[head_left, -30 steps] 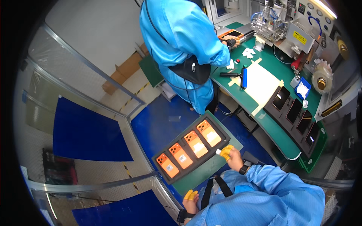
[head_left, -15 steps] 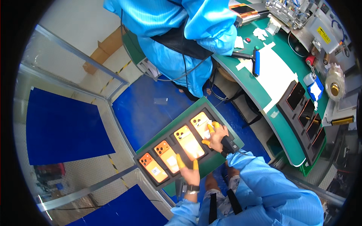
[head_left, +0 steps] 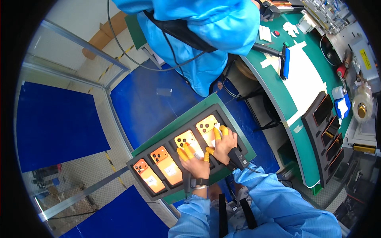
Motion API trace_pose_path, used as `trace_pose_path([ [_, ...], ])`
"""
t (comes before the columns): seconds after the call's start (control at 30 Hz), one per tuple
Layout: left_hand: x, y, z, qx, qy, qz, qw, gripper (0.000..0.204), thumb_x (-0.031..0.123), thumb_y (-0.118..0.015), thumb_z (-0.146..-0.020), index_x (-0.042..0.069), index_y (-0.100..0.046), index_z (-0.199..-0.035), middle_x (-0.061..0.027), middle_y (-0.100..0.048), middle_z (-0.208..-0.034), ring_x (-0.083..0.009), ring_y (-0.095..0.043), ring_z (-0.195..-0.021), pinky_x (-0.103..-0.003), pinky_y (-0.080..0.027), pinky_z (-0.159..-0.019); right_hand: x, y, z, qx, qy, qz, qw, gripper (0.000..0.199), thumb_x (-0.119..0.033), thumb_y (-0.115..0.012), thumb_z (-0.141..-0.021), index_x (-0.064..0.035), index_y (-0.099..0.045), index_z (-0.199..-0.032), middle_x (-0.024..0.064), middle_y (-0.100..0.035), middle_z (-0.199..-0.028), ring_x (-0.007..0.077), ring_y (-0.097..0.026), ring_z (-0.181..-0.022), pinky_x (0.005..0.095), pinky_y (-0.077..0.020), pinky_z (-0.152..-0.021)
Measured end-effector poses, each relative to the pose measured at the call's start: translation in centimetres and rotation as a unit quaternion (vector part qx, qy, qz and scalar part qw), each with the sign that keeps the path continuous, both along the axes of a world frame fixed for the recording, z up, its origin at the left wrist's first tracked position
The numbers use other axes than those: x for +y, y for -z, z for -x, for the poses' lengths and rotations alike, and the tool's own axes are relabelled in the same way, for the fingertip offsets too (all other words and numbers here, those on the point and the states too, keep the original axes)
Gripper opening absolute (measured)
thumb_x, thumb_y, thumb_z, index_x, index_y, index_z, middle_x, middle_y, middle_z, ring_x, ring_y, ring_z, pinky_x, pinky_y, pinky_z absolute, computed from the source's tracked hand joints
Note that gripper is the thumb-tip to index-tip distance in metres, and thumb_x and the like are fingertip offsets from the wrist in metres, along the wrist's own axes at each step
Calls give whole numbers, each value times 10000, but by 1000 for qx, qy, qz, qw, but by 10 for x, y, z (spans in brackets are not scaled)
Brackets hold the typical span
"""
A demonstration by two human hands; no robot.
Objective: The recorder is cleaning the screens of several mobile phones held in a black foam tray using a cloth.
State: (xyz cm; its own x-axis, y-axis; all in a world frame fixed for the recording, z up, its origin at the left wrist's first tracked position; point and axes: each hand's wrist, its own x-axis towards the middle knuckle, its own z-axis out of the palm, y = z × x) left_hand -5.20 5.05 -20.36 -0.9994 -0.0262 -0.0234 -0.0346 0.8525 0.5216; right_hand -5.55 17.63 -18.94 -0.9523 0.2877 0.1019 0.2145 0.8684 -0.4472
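Note:
A dark foam tray [head_left: 234,127] holds several orange phones, backs up, each in its own slot. My left hand [head_left: 196,166], in yellow finger covers, lies over the third phone [head_left: 186,139] from the left, fingers and thumb spread across it. My right hand [head_left: 225,146], also with yellow finger covers, is at the rightmost phone [head_left: 206,124]. A small white piece [head_left: 217,126], like cloth or paper, shows at its fingertips; the fingers partly hide it. The second phone [head_left: 166,164] and the leftmost phone [head_left: 148,176] lie untouched, white labels on their backs.
Beneath the tray is a green board [head_left: 178,117]. A person in a blue smock [head_left: 190,47] stands ahead. To the right, a green workbench [head_left: 274,85] carries a blue roller [head_left: 285,63], white sheets, machinery and another dark tray [head_left: 315,127] of phones.
My left hand has moved up and onto the third phone from beside the tray's near edge. My right hand stays at the rightmost phone. The view has shifted slightly.

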Motion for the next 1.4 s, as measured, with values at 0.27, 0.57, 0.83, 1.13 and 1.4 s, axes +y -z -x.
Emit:
trace_pose_path([
  [0.27, -3, -8, -2, -2, -44, -85, 995, 919, 9, -732, -562, 21, -267, -1354, -268, -282, -1332, -422, -298, -1201, -442, -249, -1023, 12, -19, -7, -12, 52, 138, 989, 519, -160, -717, -600, -11, -588, -1080, 156, -494, -1094, 325, -564, -854, 378, -482, -714],
  [0.57, -63, -24, 10, -108, -144, -314, 932, 360, -95, -445, -757, -40, -562, -1093, -51, -608, -941, -108, -554, -715, -218, -438, -610, 81, -7, -12, 61, 96, 309, 944, 293, -61, -626, -657, 13, -649, -940, 163, -598, -920, 298, -565, -879, 342, -458, -783],
  [0.83, -27, -24, 52, -86, -252, -569, 778, 319, -65, -381, -777, -15, -585, -1016, -45, -595, -882, -138, -552, -785, -252, -440, -694, 47, 21, 18, 112, 86, 437, 888, 259, -57, -629, -674, 25, -643, -919, 153, -593, -953, 281, -569, -889, 335, -451, -779],
  [1.13, -45, 32, 47, -53, -211, -359, 908, 537, -144, -390, -689, -82, -433, -1221, -144, -548, -1098, -206, -557, -967, -275, -437, -829, 25, 19, 17, 47, 97, 70, 992, 339, -122, -634, -675, -118, -629, -1014, 111, -523, -1032, 299, -589, -717, 407, -480, -643],
  [1.4, 1, -31, 44, 85, -90, -21, 992, 591, 39, -553, -733, -52, -371, -1288, -248, -356, -1336, -338, -354, -1249, -422, -243, -1055, 49, -8, -8, 96, 45, 130, 986, 339, -137, -702, -668, -97, -638, -999, 110, -549, -971, 283, -590, -735, 357, -489, -643],
])
